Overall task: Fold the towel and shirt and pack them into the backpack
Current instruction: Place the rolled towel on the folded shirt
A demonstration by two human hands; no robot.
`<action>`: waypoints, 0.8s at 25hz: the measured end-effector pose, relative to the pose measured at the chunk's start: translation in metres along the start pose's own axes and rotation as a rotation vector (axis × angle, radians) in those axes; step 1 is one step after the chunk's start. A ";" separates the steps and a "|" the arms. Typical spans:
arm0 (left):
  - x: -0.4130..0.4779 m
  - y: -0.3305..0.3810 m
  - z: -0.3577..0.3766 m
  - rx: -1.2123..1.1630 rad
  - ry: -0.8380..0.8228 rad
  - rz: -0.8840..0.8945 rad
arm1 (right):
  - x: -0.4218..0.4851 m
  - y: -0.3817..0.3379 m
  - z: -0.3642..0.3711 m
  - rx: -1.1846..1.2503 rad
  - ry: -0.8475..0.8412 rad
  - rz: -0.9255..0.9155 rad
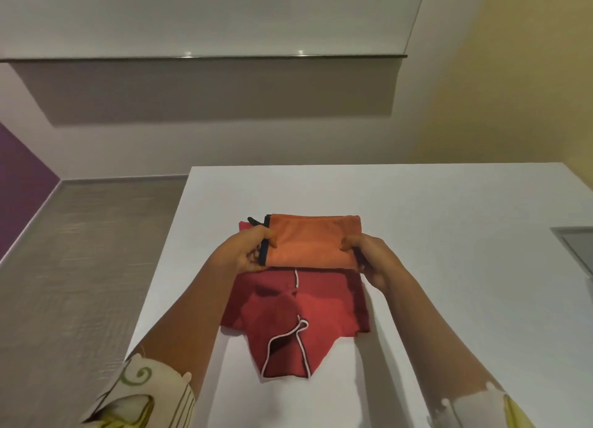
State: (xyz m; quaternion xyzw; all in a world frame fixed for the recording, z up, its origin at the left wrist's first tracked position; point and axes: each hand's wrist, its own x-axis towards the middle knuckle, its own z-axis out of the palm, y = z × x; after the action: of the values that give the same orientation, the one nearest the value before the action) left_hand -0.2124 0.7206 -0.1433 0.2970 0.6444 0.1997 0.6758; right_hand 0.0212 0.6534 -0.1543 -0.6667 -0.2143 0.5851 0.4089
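Note:
An orange towel (313, 240) with a dark edge is folded into a compact rectangle over the far part of a red shirt (298, 312). The red shirt lies folded on the white table (449, 235), its white-trimmed collar pointing toward me. My left hand (248, 251) grips the towel's left end, thumb on top. At the towel's right end, my right hand (369, 257) pinches it the same way. No backpack is in view.
The table's left edge runs diagonally from the far corner toward my left sleeve (144, 392); a grey floor (80, 251) lies beyond it. A grey panel (574, 244) shows at the right edge of the table. A wall with a ledge stands behind.

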 end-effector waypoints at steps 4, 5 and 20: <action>-0.008 -0.024 -0.021 0.042 0.026 0.000 | -0.008 0.025 0.022 -0.072 0.049 0.019; -0.008 -0.029 -0.023 0.061 0.029 -0.001 | -0.011 0.031 0.026 -0.100 0.071 0.024; 0.009 -0.058 -0.037 0.950 0.520 0.205 | -0.004 0.054 0.032 -0.781 0.497 0.117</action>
State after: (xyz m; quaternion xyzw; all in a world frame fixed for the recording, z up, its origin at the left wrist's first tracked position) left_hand -0.2553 0.6883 -0.1881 0.5713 0.7772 0.0186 0.2630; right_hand -0.0210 0.6286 -0.1941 -0.9016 -0.2762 0.3054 0.1327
